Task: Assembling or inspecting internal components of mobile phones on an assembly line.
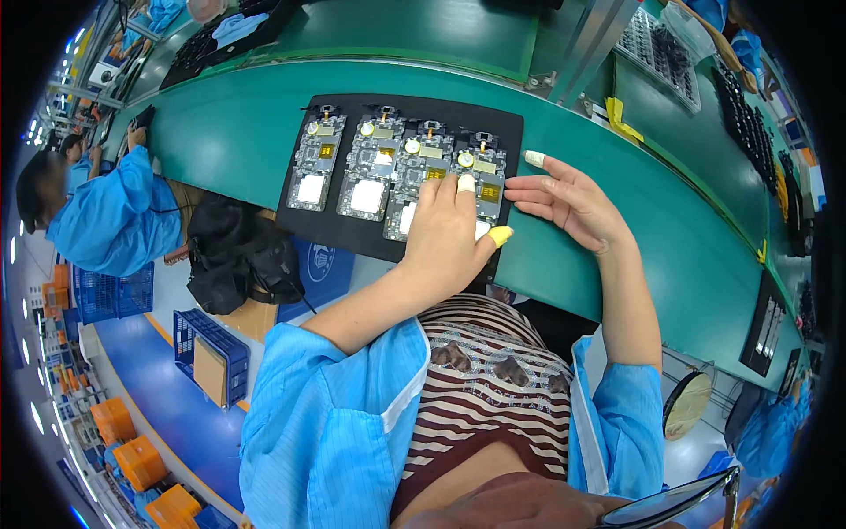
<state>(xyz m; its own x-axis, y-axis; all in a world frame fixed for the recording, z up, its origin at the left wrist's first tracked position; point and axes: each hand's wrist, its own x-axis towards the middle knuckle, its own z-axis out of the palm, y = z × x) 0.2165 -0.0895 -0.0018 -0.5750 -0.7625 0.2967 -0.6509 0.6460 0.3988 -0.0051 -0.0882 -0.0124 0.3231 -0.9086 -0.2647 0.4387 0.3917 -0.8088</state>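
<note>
Several narrow circuit boards lie side by side on a black mat [348,227], each with a round yellowish part, a gold patch and, on those less covered, a white square. The leftmost board [315,159] and the board beside it [374,163] are in full view. My left hand [445,229] rests over the lower part of the two right boards, fingers forward and thumb out, partly hiding the rightmost board [486,167]. It wears yellow and cream finger covers. At the mat's right edge is my right hand [568,201], fingers stretched out, one with a cream cover.
The mat sits on a green worktable [608,256] with a metal post [595,48] behind. Yellow tape [621,119] and a tray of small parts [659,53] are at the far right. A black bag [238,251] and a co-worker in blue [119,212] are at left.
</note>
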